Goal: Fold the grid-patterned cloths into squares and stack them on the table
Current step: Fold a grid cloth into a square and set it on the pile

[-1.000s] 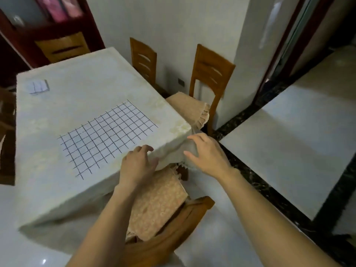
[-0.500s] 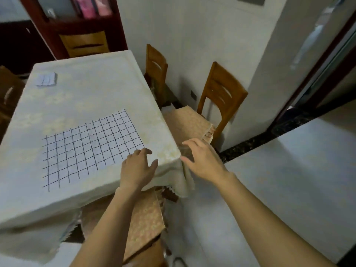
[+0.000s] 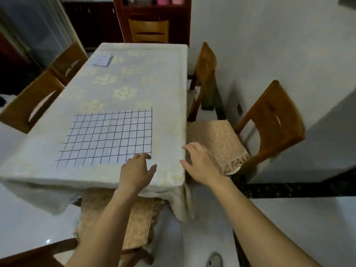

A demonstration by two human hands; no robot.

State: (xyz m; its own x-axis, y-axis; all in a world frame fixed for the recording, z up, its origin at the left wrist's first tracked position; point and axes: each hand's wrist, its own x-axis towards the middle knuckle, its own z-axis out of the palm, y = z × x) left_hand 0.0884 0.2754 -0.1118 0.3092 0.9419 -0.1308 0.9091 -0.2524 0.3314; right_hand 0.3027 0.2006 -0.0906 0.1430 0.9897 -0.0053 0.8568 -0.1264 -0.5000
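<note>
A white grid-patterned cloth lies spread flat on the near part of the table, which is covered by a pale flowered tablecloth. A small folded grid cloth rests at the table's far left corner. My left hand hovers open at the spread cloth's near right corner, fingertips touching or just above it. My right hand is open beside the table's right edge, holding nothing.
Wooden chairs ring the table: two on the right, one cushioned seat under the near edge, two on the left, one at the far end. A dark red shelf stands behind.
The view has swung so the table now faces me squarely. My left hand moved up from the table's edge to the cloth's near right corner; my right hand spread open by the right edge.
</note>
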